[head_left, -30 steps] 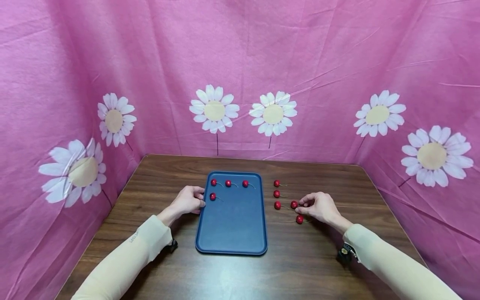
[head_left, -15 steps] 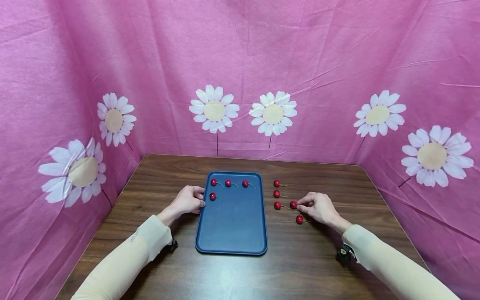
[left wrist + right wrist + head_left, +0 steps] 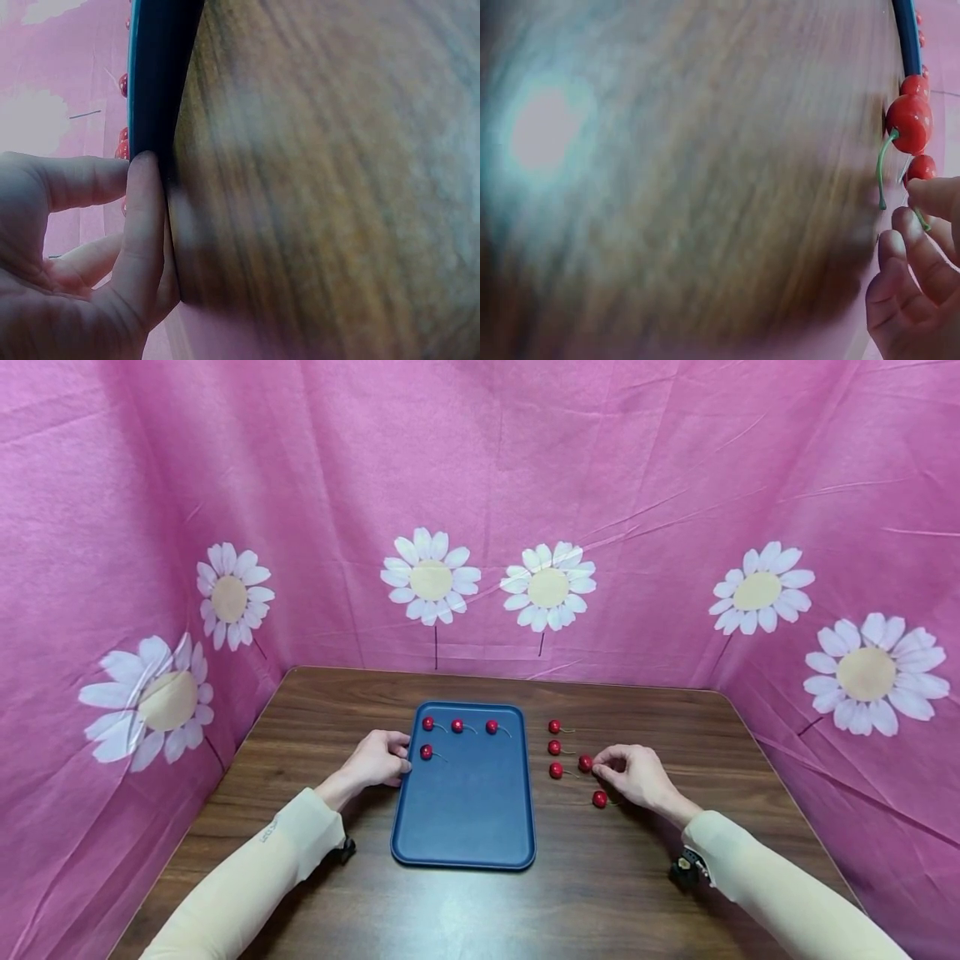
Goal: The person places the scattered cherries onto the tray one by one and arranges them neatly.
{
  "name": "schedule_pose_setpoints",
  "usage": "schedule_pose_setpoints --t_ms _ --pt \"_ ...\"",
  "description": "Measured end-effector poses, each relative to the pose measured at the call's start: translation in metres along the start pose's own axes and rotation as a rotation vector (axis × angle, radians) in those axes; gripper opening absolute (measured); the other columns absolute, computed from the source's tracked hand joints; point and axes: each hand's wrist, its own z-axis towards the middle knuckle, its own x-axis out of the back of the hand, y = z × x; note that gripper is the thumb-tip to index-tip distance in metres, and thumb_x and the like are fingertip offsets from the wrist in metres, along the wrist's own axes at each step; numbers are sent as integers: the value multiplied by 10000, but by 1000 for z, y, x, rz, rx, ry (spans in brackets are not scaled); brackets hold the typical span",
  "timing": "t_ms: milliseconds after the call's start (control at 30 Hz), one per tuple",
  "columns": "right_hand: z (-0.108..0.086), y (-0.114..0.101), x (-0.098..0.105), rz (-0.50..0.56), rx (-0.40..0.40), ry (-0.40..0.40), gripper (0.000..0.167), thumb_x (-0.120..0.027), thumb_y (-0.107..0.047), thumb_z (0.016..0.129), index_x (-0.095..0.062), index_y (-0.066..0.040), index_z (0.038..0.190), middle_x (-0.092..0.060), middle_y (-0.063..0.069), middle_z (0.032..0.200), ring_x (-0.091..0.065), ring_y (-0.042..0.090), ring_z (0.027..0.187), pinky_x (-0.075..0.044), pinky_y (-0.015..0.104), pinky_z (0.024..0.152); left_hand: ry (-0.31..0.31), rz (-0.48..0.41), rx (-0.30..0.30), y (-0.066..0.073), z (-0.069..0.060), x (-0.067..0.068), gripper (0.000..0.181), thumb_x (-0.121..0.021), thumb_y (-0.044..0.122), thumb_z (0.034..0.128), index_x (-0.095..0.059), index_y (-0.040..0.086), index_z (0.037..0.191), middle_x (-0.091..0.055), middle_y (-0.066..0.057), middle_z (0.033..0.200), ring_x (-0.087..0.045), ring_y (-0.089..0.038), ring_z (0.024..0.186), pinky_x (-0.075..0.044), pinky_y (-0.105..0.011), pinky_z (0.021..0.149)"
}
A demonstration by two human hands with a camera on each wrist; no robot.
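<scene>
On the dark wooden table lies a blue tray (image 3: 465, 810), with several red cherries on it near its far end. My left hand (image 3: 377, 759) holds the tray's left rim between thumb and fingers, as the left wrist view also shows. Right of the tray, my right hand (image 3: 633, 772) pinches a red cherry (image 3: 585, 763) by its green stem. In the right wrist view the stem of this cherry (image 3: 921, 166) runs between the fingertips. Another cherry (image 3: 600, 799) lies nearer, just below the right hand.
In a column between the tray and the right hand lie three cherries: a far one (image 3: 554, 727), a middle one (image 3: 554, 747) and a near one (image 3: 556, 770). A pink cloth (image 3: 480, 460) with daisies hangs behind the table (image 3: 330, 702) and at its sides.
The right fingertips have drawn together by the cherry, and it has moved slightly away and to the left. My left hand and the tray have stayed put.
</scene>
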Motion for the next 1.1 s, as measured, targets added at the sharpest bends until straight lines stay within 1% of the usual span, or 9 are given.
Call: schedule_pose_setpoints --t_ms 200,300,400,467,667,800,967,1100 --pt "1 -4 1 56 -26 56 82 -852 -187 992 -862 -115 956 -834 -6 878 -559 -9 710 -477 211 656 2 1 0 1 0 0 578 -750 -53 959 -621 -69 1522 -685 -189 1156 -754 -198 891 -750 -439 812" --pt "2 -7 3 85 -48 73 77 -864 -181 989 -867 -104 983 -855 22 917 -590 -21 741 -498 185 680 3 -4 -6 1 -1 0 585 -753 -63 951 -619 -79 1519 -683 -183 1136 -753 -194 886 -750 -448 811" --pt "3 -9 4 105 -67 84 51 -871 -141 973 -874 -105 1009 -871 50 964 -632 -37 794 -519 152 718 2 -7 -15 2 -1 0 591 -758 -72 942 -616 -90 1516 -681 -180 1120 -752 -187 887 -750 -455 808" --pt "4 -11 4 113 -74 89 44 -865 -126 975 -876 -105 1011 -873 67 977 -639 -43 805 -516 142 719 3 -10 -15 2 -2 0 592 -759 -75 941 -616 -92 1515 -680 -181 1123 -754 -189 891 -750 -454 807" --pt "7 -18 4 165 -69 110 38 -846 -106 991 -877 -88 1002 -868 99 961 -622 -47 746 -514 134 659 -1 -6 -17 1 -1 -1 600 -763 -72 937 -614 -92 1518 -690 -208 1158 -757 -206 919 -750 -455 808" --pt "9 -23 3 192 -54 128 61 -850 -110 989 -869 -54 1000 -863 114 930 -616 -54 713 -509 133 625 1 -1 -21 1 -1 -1 603 -767 -68 934 -616 -91 1518 -693 -216 1166 -759 -215 928 -750 -456 804" --pt "16 -30 3 219 -41 115 58 -858 -119 987 -871 -65 1004 -862 116 930 -618 -47 712 -507 130 626 10 1 -15 1 -1 -1 600 -769 -71 934 -620 -87 1515 -692 -215 1166 -761 -208 917 -750 -446 801" --pt "20 -39 2 253 -40 84 41 -855 -110 989 -878 -89 1014 -869 128 981 -643 -36 731 -530 128 639 10 1 -12 2 -1 -1 598 -767 -70 940 -618 -84 1519 -689 -217 1173 -763 -214 926 -749 -455 814"
